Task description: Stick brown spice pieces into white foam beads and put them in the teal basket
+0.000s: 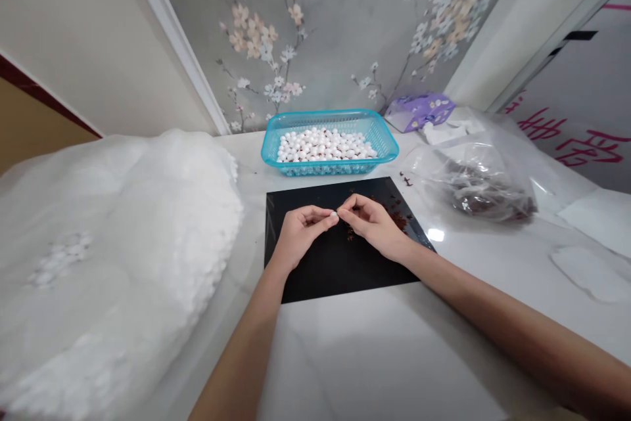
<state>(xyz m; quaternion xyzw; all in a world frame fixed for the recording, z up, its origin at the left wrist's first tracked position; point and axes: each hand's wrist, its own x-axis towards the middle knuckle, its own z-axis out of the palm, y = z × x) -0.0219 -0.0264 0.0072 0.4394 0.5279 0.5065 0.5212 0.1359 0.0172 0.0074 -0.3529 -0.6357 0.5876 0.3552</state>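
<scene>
Above a black board (315,276), my left hand (300,230) pinches a small white ball (334,214) between thumb and fingertips. My right hand (372,224) meets it from the other side, thumb and forefinger pressed together against the ball's edge. Whatever lies between those right fingertips is too small to make out. Small reddish-brown pieces (398,219) are scattered on the board, partly hidden behind my right hand. Beyond the board stands a blue plastic basket (389,153) holding many white balls (323,145), with brown specks among them.
A large translucent bag (123,224) full of white balls fills the table's left side. To the right sits a clear plastic bag (486,188) with dark brown contents. A purple packet (419,111) stands by the wall, and a few brown pieces (406,179) lie beside the board.
</scene>
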